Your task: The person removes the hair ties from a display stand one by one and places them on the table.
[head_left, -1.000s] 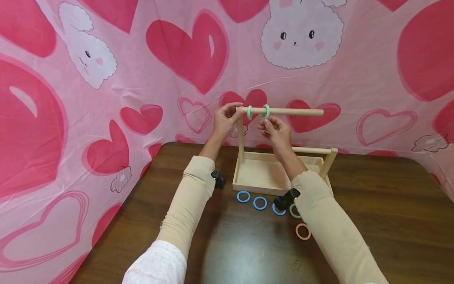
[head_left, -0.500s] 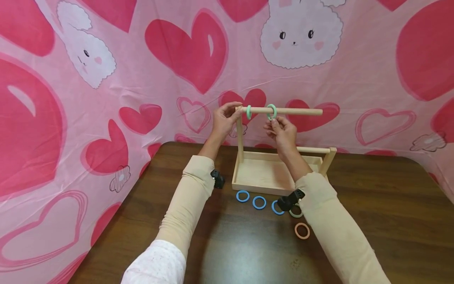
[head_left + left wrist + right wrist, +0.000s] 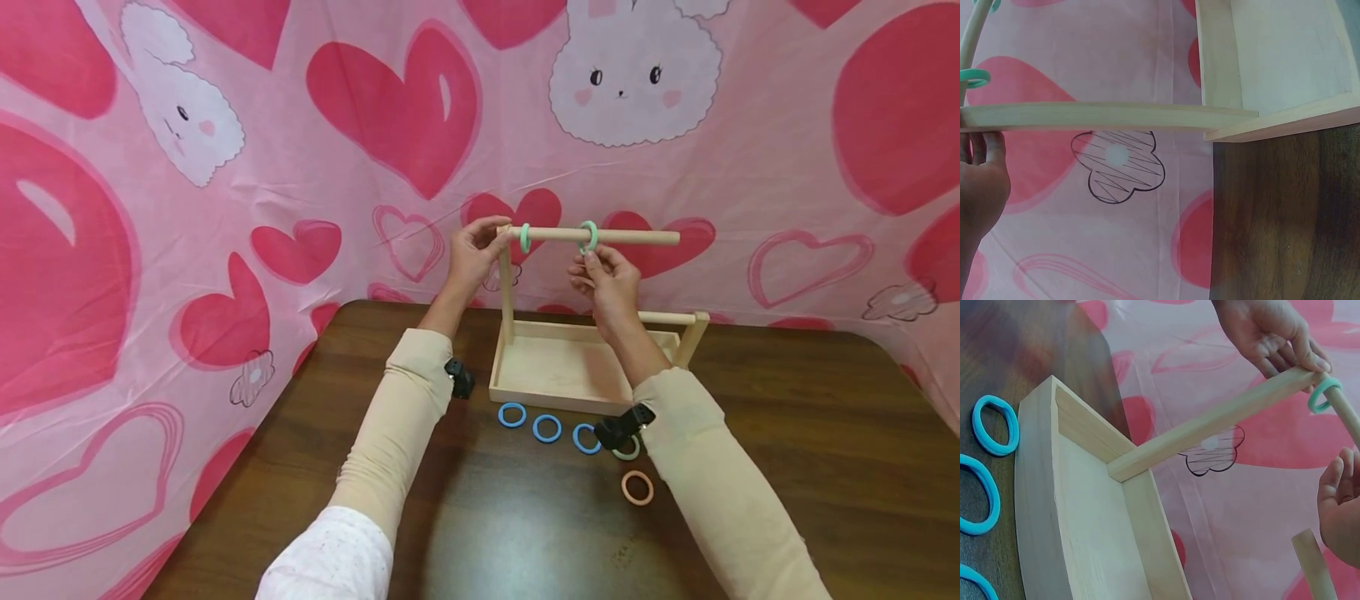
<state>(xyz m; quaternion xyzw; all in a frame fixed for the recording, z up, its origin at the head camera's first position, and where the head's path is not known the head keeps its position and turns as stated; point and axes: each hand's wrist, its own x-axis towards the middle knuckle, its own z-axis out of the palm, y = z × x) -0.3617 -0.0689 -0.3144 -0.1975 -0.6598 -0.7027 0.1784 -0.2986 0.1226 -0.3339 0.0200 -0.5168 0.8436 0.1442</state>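
Note:
A wooden stand holds a round horizontal rod (image 3: 558,234) on a tall post (image 3: 506,292) above its shallow tray (image 3: 558,402). My left hand (image 3: 471,254) grips the joint where post and rod meet. Close beside it, a mint green ring (image 3: 525,240) hangs around the rod. A second mint green ring (image 3: 595,234) encircles the rod further right, its lower edge pinched between thumb and fingers of my right hand (image 3: 617,290). The right wrist view shows the right hand (image 3: 1342,515) only partly, its ring out of frame.
Three blue rings (image 3: 512,427) lie in a row on the brown table (image 3: 510,533) before the tray. An orange ring (image 3: 637,504) lies nearer, and a green ring (image 3: 628,459) is partly covered by the right wrist camera. A lower rod (image 3: 667,318) meets a short post (image 3: 692,337) at right.
My right hand has moved right along the rod, drawing the pinched green ring away from the other one. My left hand has stayed at the post's top.

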